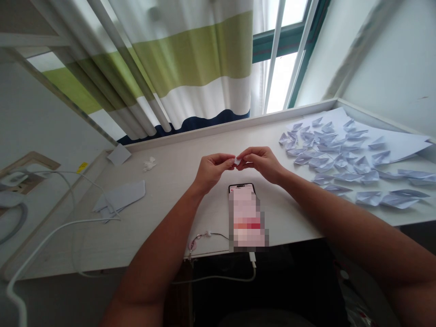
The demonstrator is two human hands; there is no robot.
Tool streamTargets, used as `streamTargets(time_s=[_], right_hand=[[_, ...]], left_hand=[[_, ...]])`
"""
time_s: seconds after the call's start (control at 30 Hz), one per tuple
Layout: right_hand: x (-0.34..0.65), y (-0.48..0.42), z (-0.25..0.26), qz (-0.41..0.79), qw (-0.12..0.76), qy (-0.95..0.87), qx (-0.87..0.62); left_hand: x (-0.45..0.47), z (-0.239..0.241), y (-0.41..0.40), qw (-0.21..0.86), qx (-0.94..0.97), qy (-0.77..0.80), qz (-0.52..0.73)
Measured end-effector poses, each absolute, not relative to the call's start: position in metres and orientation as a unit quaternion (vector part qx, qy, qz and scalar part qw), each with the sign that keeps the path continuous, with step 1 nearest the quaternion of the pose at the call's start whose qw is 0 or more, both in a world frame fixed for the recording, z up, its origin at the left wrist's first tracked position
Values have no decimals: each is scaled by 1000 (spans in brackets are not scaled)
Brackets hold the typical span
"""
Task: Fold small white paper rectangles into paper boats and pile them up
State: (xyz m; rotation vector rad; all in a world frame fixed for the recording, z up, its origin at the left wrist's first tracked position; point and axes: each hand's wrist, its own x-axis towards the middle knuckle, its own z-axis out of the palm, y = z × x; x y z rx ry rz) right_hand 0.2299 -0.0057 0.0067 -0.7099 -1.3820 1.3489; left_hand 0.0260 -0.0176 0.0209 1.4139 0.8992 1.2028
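Observation:
Between my fingertips is a small piece of folded white paper, pinched from both sides above the middle of the desk. My left hand grips its left end with thumb and forefinger. From the right, my right hand closes on the other end, and the fingers cover most of the paper. Just below the hands lies a phone with a blurred-out screen, a cable plugged into its lower end. Many folded white paper boats are spread to the right of my right hand.
Flat white sheets lie under and behind the boats. On the left are paper pieces, a crumpled scrap and a square sheet. A white cable loops over the desk's left side. A beaded phone strap rests near the front edge.

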Motion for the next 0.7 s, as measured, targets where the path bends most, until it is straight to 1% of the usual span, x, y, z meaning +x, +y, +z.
streamTargets(time_s=[0.27,0.5,0.7], right_hand=[[228,-3,2,526,527,-588,-317],[226,-4,1,468,543,-620,-318],[227,-5,4,487,504,-627,-340]], left_hand=[[28,20,-19,464,614,387,507],[28,17,-18,490,614,404,469],[29,13,-15,434,651,412,467]])
